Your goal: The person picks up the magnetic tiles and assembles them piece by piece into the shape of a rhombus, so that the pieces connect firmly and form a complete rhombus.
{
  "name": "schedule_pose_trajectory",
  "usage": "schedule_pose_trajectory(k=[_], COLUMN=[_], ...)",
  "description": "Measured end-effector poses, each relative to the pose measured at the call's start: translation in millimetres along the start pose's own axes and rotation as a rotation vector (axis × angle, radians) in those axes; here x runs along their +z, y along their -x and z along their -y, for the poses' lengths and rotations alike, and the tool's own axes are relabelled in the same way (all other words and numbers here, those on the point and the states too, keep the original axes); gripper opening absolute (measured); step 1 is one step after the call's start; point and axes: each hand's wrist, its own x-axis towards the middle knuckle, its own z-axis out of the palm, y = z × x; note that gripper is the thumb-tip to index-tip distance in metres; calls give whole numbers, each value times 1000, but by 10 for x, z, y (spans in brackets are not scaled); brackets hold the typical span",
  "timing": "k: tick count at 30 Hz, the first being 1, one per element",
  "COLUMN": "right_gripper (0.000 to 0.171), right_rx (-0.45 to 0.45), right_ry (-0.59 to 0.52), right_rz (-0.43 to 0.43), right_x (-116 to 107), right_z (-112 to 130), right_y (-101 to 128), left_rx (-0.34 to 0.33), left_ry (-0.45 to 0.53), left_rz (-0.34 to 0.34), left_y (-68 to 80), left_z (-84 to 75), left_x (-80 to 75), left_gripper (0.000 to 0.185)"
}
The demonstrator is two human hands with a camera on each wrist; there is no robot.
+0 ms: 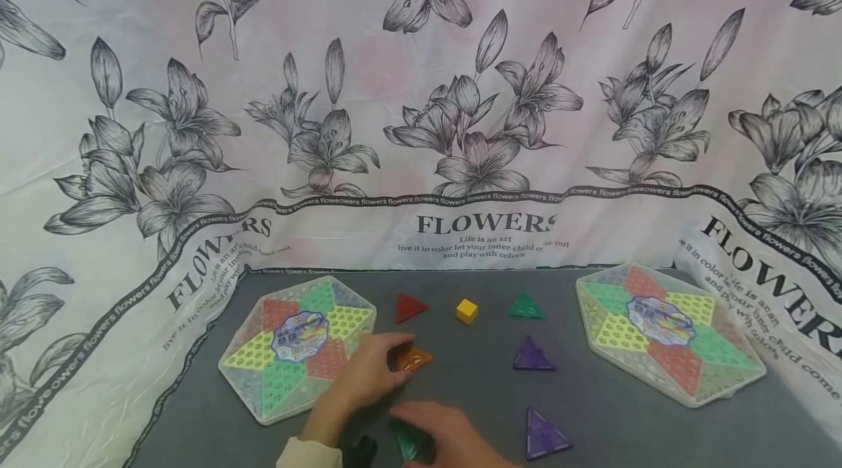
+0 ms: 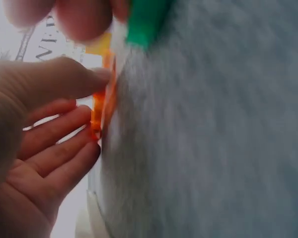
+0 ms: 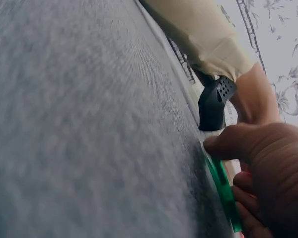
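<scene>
My left hand [image 1: 370,371] grips the left side of an orange translucent triangle tile [image 1: 417,359] lying on the grey table. In the left wrist view, thumb and fingertips meet the thin edge of that tile [image 2: 96,116]. Closer to me, my right hand [image 1: 450,435] pinches a dark green triangle tile [image 1: 407,442], partly covered by the hand. The right wrist view shows this green tile [image 3: 223,193] edge-on between the thumb and the curled fingers, close to the table surface.
Hexagonal star-patterned game boards stand left [image 1: 316,364] and right [image 1: 647,340]. Beyond my hands lie a red triangle [image 1: 410,308], a yellow cube [image 1: 467,311] and a green triangle [image 1: 527,307]. Two purple triangles [image 1: 533,355] lie to the right. A flower-printed curtain [image 1: 487,241] borders the grey table.
</scene>
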Motion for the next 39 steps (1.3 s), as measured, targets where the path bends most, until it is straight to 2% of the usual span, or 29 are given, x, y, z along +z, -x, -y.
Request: schedule_pose_trajectory(k=[3, 6, 9, 11, 15, 17, 20, 26, 30, 33, 37, 39], right_gripper=[60, 60, 62, 66, 70, 71, 68, 55, 52, 54, 56, 57], right_rx=[16, 62, 99, 78, -21, -39, -34, 33, 87, 141, 237, 268], right_ry=[12, 20, 25, 64, 135, 125, 107, 98, 92, 93, 55, 30], right_rz=[-6, -15, -20, -18, -10, 4, 10, -10, -41, -37, -5, 1], right_x=[-58, -132, -187, -208, -205, -200, -184, -142, -133, -137, -141, -143], right_z=[34, 48, 27, -12, -120, -162, -213, -237, -198, -150, -94, -85], right_y=[35, 103, 177, 229, 341, 386, 413, 407, 379, 326, 265, 256], left_rx=[8, -13, -28, -22, 24, 50, 105, 257, 330, 361, 375, 325], left_ry=[-5, -37, -80, -93, -83, -69, -44, -59, -94, -91, -84, -55], left_rz=[-27, -38, -9, 24, 102, 135, 144, 61, 82, 112, 105, 137], left_y=[68, 179, 313, 400, 542, 578, 596, 595, 564, 543, 544, 558], left_z=[-35, -97, -178, -215, -270, -272, -186, 284, 479, 472, 407, 262], left_x=[-43, -87, -131, -154, -212, -232, -203, 118, 249, 227, 202, 108], left_gripper=[52, 50, 48, 47, 48, 46, 41, 38, 38, 34, 28, 25])
